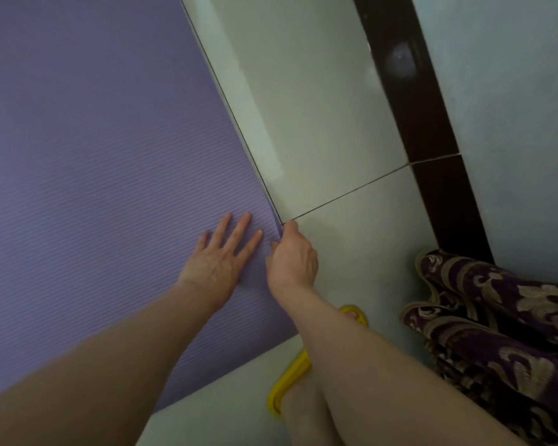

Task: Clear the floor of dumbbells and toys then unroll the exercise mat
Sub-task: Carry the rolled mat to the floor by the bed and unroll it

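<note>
The purple mat (94, 172) lies unrolled and flat on the tiled floor (319, 123), no roll in view. The left hand (221, 259) presses it, open-palmed, near its right edge; the right hand (292, 255) pinches that edge. No dumbbells or toys show, so only straightening seems left.

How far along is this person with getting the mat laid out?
Nearly finished, it seems. The purple exercise mat lies unrolled and flat, and no dumbbells or toys show on the tiled floor. The left hand presses it down while the right hand pinches its edge, apparently squaring it up.
</note>
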